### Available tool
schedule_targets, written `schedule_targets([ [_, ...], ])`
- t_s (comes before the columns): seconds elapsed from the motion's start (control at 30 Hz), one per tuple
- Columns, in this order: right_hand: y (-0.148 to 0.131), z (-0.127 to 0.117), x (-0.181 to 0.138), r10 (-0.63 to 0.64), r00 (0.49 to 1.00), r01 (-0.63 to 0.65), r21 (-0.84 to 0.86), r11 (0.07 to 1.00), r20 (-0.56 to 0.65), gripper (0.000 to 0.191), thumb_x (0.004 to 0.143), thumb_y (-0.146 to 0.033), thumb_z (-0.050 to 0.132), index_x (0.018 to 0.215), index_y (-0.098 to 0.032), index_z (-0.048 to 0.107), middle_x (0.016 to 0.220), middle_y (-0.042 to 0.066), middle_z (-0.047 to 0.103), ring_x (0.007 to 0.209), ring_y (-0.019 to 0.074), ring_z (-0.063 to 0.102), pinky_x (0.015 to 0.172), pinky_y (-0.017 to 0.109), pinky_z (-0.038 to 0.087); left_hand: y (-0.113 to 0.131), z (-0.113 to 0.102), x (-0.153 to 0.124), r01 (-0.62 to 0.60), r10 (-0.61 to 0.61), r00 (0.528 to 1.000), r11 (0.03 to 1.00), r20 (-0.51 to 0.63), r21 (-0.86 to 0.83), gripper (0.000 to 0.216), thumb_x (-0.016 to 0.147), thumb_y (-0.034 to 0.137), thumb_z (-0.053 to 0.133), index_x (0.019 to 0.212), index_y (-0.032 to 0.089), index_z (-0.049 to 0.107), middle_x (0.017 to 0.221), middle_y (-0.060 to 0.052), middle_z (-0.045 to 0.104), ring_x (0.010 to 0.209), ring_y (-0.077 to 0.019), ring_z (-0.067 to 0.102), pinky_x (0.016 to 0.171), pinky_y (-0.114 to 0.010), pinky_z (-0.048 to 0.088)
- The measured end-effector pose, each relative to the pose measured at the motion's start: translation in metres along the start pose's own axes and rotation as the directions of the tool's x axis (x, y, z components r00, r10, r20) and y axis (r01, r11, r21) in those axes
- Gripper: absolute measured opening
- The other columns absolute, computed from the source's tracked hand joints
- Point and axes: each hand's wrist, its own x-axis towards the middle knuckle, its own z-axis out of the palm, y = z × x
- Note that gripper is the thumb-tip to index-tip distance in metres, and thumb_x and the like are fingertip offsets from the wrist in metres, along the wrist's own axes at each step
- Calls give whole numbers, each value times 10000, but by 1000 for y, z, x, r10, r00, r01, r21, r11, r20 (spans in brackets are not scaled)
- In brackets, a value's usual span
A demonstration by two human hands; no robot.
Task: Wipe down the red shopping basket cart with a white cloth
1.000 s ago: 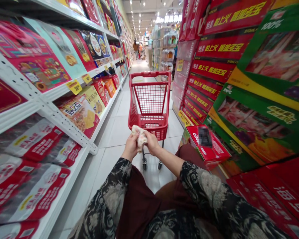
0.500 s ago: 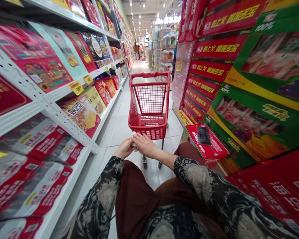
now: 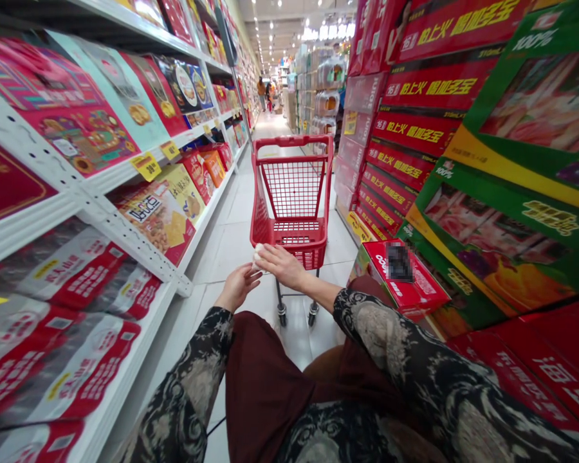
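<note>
A crumpled white tissue point(image 3: 257, 253) is pinched in the fingers of my right hand point(image 3: 285, 266), which is stretched out palm down in front of my knees. Just left of it is my left hand point(image 3: 237, 287), its fingers loosely bent and apart, the tips close to the tissue; I see nothing in its palm. Beyond both hands stands a red shopping cart point(image 3: 293, 140) with a plastic mesh basket. The right hand overlaps the cart's near lower edge from this viewpoint; whether it touches the cart I cannot tell.
White shelves point(image 3: 120, 170) with biscuit boxes and bagged goods line the left. At right rise stacked red drink cartons point(image 3: 410, 138) and green juice cartons point(image 3: 502, 212). A red-topped box point(image 3: 427, 283) with a pixelated dark patch sits by my right knee. People point(image 3: 261, 93) stand far down the aisle.
My hands have come apart: the left has drawn back down and left, while the right keeps the tissue. The view has shifted slightly.
</note>
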Motion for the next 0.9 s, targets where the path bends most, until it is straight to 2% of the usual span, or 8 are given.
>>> schedule_targets([
  [0.13,3,-2,12,-40,999,40,-14,999,-4,316,957,-187,412,1232,-209,567,1396,71,496,1371,215,340,1122,441,311,-14,-8,8,-73,119,988,919,-96,387,384,727,245,543,1099,152,546,981,-111,679,890,-175,665,722,-280,488],
  [0.2,6,3,14,-105,994,105,-21,994,23,301,950,-174,429,1213,-196,574,1390,79,502,1374,211,335,1123,444,312,-20,-11,10,-77,148,984,861,-103,503,412,734,247,524,1128,128,546,1000,-135,676,940,-202,655,751,-309,491],
  [0.4,19,25,9,-268,960,276,-145,950,78,262,929,-132,454,1145,-113,601,1326,141,554,1316,243,426,1079,455,381,-31,-13,12,-103,218,973,710,-79,697,427,748,125,496,1168,79,553,1187,-176,625,1122,-214,585,972,-333,422],
  [0.57,22,41,-6,-317,942,334,-206,920,111,258,920,-132,463,1120,-84,619,1276,165,588,1243,264,512,1029,445,442,-34,-4,4,-180,285,958,557,17,810,500,773,80,475,1272,54,495,1329,-174,537,1247,-206,492,1081,-303,323],
  [0.67,17,49,-27,-276,948,307,-225,925,159,230,903,-122,482,1044,-80,659,1196,171,640,1154,271,585,973,442,490,-38,3,-5,-235,312,947,488,83,841,533,766,64,472,1299,65,475,1377,-156,496,1296,-197,437,1114,-300,279],
  [0.73,13,46,-37,-248,959,274,-221,936,137,232,901,-122,481,1034,-88,668,1173,165,654,1132,271,600,944,434,510,-40,6,-10,-252,334,936,409,113,877,575,763,65,467,1337,71,431,1420,-155,445,1336,-209,383,1132,-344,257],
  [0.83,14,28,-37,-198,980,192,-205,960,-7,321,918,-105,429,1184,-124,609,1266,135,604,1244,255,512,1010,437,461,-40,10,-14,-229,384,915,241,124,943,661,768,78,449,1412,61,301,1506,-163,296,1402,-248,250,1143,-450,223],
  [0.9,19,13,-31,-130,985,106,-199,974,-111,396,928,-82,386,1289,-153,532,1350,114,537,1331,236,407,1076,443,393,-38,15,-15,-220,426,895,169,131,961,698,769,81,430,1437,49,230,1539,-158,206,1427,-255,169,1146,-495,195],
])
